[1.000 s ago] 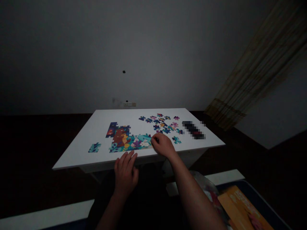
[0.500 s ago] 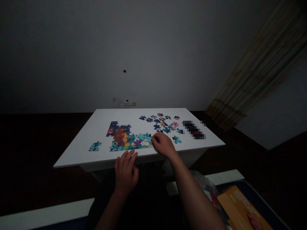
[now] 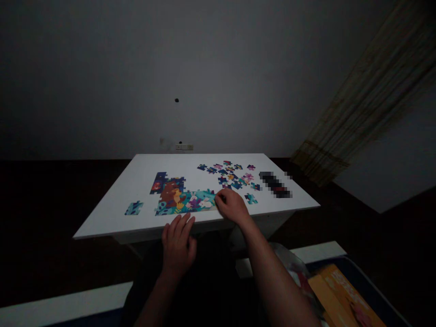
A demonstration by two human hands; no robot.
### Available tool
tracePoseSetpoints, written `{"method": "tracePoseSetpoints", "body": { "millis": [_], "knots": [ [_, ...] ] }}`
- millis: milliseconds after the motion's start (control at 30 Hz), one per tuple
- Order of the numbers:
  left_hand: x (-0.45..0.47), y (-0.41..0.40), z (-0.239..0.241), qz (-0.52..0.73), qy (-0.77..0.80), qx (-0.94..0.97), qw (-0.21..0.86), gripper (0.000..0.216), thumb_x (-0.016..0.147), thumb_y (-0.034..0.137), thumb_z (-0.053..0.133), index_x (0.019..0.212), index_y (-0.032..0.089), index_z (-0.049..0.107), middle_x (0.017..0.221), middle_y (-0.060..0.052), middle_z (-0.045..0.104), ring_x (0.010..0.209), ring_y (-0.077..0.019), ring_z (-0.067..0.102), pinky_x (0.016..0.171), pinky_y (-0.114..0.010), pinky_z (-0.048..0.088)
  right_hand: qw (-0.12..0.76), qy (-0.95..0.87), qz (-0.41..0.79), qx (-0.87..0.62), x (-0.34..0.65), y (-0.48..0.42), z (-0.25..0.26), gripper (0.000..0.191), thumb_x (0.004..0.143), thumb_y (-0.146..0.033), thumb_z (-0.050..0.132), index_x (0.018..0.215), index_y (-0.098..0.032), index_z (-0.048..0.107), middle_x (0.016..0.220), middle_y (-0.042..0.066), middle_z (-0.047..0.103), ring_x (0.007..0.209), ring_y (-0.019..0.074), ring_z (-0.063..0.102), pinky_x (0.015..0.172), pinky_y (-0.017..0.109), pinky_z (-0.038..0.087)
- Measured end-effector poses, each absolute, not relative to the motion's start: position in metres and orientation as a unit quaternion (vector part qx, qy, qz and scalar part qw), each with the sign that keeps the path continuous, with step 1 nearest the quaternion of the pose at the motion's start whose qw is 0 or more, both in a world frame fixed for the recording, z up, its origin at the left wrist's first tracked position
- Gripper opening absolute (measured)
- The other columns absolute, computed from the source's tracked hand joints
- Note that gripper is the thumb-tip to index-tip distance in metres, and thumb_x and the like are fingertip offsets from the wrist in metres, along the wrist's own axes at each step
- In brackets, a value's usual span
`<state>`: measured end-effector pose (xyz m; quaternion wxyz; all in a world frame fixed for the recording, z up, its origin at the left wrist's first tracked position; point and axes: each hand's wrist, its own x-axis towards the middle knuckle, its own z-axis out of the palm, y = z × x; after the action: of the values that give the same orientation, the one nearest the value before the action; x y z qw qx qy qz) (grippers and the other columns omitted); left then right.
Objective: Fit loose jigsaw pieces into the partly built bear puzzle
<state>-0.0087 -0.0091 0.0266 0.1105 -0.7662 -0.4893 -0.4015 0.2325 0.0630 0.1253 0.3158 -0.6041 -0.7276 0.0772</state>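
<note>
A partly joined jigsaw puzzle (image 3: pixel 177 197) lies on the white table (image 3: pixel 117 190), showing a brown bear, a white rabbit and teal leaves. At its right end is my right hand (image 3: pixel 231 206), with thumb and fingers closed and curled down against the puzzle's edge. Whatever is between those fingertips is hidden. My left hand (image 3: pixel 179 245) rests at the table's front edge just below the puzzle, fingers stretched out and holding nothing. Left of the puzzle lies a separate teal leaf-patterned section (image 3: pixel 134 208). Several loose puzzle pieces (image 3: pixel 231 177) are scattered beyond my right hand.
A dark pixelated object (image 3: pixel 275 184) lies near the table's right side. To my lower right are an orange box (image 3: pixel 344 295) and a clear plastic bag (image 3: pixel 289 259). Behind the table is a grey wall (image 3: pixel 218 91) with a socket strip (image 3: pixel 184 147); a curtain (image 3: pixel 354 100) hangs at right.
Both hands stay in nearly the same place, the right still at the puzzle's right end. The view has shifted very slightly; no piece has visibly moved.
</note>
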Motion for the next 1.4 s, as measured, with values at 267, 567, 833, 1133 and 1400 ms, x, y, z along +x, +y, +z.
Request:
{"method": "tracePoseSetpoints", "body": {
  "millis": [267,567,833,1133,1400],
  "knots": [
    [-0.0087,-0.0099,0.0282,-0.398,-0.487,-0.769,0.112,0.055,0.095,0.013,0.058,0.148,0.024,0.059,0.150,-0.010,0.069,0.148,-0.0318,0.054,0.132,-0.053,0.021,0.317,-0.730,0.073,-0.602,0.2330,0.0633,0.1241,0.019,0.102,-0.026,0.061,0.087,-0.022,0.072,0.091,0.004,0.073,0.087,0.0192,0.064,0.077,0.030,0.039],
    [-0.0096,-0.0101,0.0266,-0.393,-0.490,-0.770,0.115,0.060,0.093,0.012,0.057,0.152,0.025,0.058,0.151,-0.010,0.068,0.148,-0.0322,0.054,0.132,-0.054,0.022,0.318,-0.729,0.074,-0.602,0.2332,0.0641,0.1236,0.019,0.102,-0.027,0.060,0.088,-0.021,0.072,0.091,0.005,0.073,0.087,0.0202,0.064,0.077,0.031,0.039],
    [-0.0094,-0.0098,0.0243,-0.392,-0.496,-0.768,0.102,0.073,0.091,0.013,0.059,0.162,0.030,0.051,0.153,-0.009,0.067,0.148,-0.0327,0.055,0.132,-0.055,0.022,0.313,-0.727,0.081,-0.606,0.2330,0.0624,0.1261,0.019,0.103,-0.028,0.060,0.089,-0.022,0.073,0.094,0.005,0.074,0.089,0.0202,0.065,0.078,0.031,0.040],
    [-0.0095,-0.0105,0.0259,-0.393,-0.492,-0.769,0.111,0.058,0.093,0.013,0.058,0.150,0.025,0.060,0.152,-0.010,0.068,0.149,-0.0315,0.054,0.132,-0.054,0.021,0.317,-0.729,0.083,-0.601,0.2328,0.0620,0.1261,0.020,0.103,-0.027,0.060,0.088,-0.021,0.072,0.092,0.004,0.073,0.088,0.0193,0.064,0.079,0.030,0.040],
    [-0.0088,-0.0098,0.0251,-0.394,-0.493,-0.767,0.114,0.058,0.092,0.012,0.058,0.149,0.025,0.060,0.151,-0.009,0.069,0.148,-0.0316,0.054,0.132,-0.054,0.021,0.315,-0.729,0.078,-0.602,0.2331,0.0628,0.1252,0.019,0.102,-0.027,0.061,0.089,-0.022,0.073,0.092,0.004,0.073,0.088,0.0201,0.065,0.078,0.030,0.040]
  ]
}}
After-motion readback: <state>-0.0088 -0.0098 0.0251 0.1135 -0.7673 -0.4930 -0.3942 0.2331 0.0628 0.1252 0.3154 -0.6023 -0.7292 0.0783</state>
